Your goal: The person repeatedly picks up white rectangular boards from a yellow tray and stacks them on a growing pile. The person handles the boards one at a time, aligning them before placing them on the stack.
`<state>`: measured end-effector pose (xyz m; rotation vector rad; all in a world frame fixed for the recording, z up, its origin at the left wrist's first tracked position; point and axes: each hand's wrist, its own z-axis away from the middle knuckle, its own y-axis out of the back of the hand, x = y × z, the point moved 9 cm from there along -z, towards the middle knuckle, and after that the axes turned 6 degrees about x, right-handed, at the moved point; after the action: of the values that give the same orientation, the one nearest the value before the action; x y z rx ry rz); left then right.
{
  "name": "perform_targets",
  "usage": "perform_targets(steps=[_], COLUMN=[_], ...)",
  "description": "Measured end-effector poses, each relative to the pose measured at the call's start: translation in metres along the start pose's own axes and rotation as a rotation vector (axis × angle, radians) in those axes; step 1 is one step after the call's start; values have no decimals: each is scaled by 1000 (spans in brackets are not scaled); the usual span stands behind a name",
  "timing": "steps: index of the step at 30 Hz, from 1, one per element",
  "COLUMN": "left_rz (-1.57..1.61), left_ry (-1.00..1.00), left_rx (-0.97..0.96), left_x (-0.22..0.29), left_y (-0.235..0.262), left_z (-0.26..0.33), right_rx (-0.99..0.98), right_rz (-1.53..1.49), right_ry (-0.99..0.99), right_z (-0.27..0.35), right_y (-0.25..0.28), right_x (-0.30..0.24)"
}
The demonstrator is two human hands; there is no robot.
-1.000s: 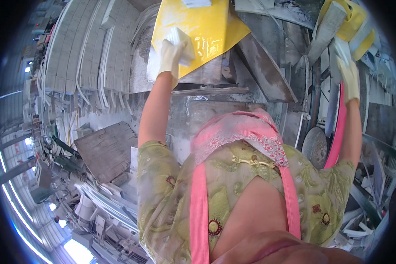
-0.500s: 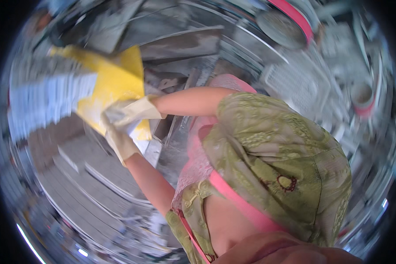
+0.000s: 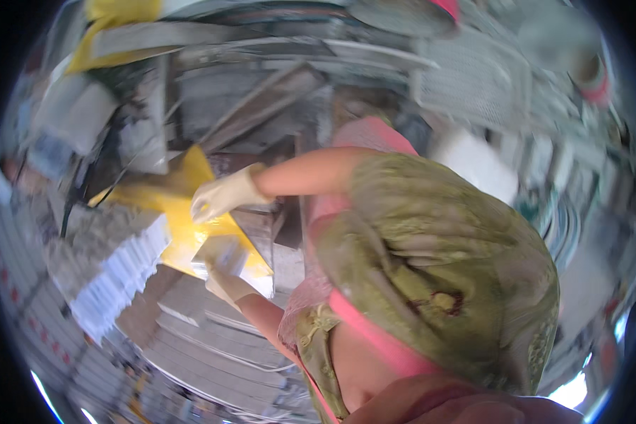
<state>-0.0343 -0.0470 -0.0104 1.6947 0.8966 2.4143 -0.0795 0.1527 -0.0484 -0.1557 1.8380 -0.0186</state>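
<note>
I see two gloved hands on a yellow sheet [image 3: 180, 201]. The picture is blurry and tilted, so small things are hard to make out.

The right hand [image 3: 222, 196] wears a pale glove. It lies on top of the yellow sheet, near the middle of it. Its fingers [image 3: 199, 209] curl down onto the sheet and press it, but I cannot tell if they pinch it.

The left hand [image 3: 225, 272] is at about 6 o'clock from the right hand, just beside it. It has a pale glove too. It grasps the lower corner of the yellow sheet, with the fingers closed around the edge.

The yellow sheet sits at about 9 o'clock from the middle of the picture. It is flat and bright, with a point sticking up at its top.

A stack of white panels [image 3: 116, 272] touches the sheet at 8 o'clock. Grey slats [image 3: 212, 346] lie below the hands at 6 o'clock. Grey metal scraps [image 3: 261, 99] are piled at 12 o'clock. Another yellow piece [image 3: 116, 28] shows far up at 11 o'clock, well apart from the hands.
</note>
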Motion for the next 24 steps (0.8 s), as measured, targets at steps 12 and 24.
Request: perform_targets(steps=[12, 24], left_rz=[-44, -304], left_ry=[92, 249], left_rx=[235, 497], left_x=[-5, -6], left_y=[24, 5], left_z=[-32, -32], right_rx=[462, 297], right_rz=[1344, 1610], right_ry=[-36, -153], right_z=[-116, -209], right_y=[433, 435], right_x=[-33, 57])
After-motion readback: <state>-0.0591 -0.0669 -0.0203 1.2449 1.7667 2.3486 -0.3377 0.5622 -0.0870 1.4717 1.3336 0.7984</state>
